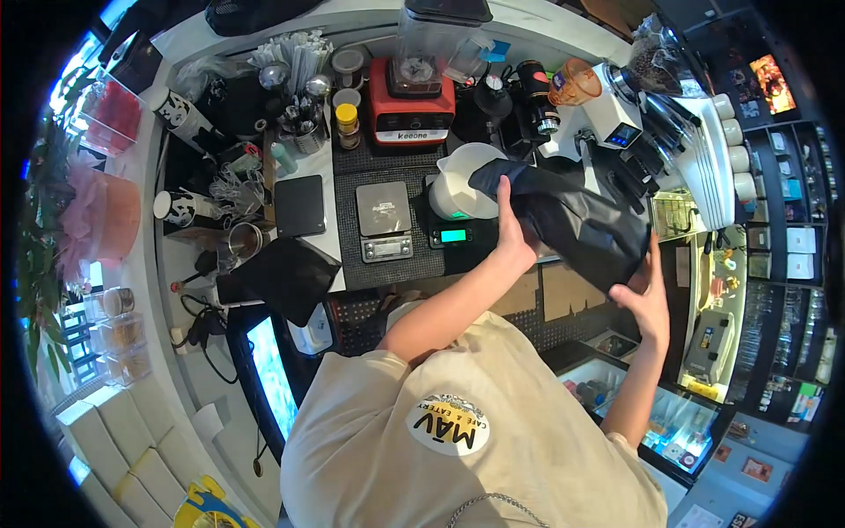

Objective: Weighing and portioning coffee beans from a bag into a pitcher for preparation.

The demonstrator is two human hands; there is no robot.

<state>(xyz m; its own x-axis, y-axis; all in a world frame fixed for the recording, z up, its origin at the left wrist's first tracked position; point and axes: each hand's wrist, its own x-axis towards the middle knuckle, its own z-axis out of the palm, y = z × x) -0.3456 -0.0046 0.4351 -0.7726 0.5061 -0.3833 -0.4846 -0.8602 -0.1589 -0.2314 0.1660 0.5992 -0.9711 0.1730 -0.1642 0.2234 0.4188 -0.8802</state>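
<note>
A large black bag (581, 220) is tilted between my two hands, its narrower end down at the mouth of a white jug (458, 198). My left hand (513, 224) grips the bag's side near that end, thumb up along it. Under the far lower corner my right hand (647, 295) is closed round the bag's bottom edge. The jug stands on a black digital scale (452, 236) with a lit green display. What is inside the bag or passing into the jug is hidden.
A silver scale (385, 216) sits on the dark mat left of the jug. Behind are a red blender (411, 110) and a yellow-lidded jar (348, 119). A white grinder (612, 119) stands at the right. Black cloth (286, 273) hangs over the counter's front edge.
</note>
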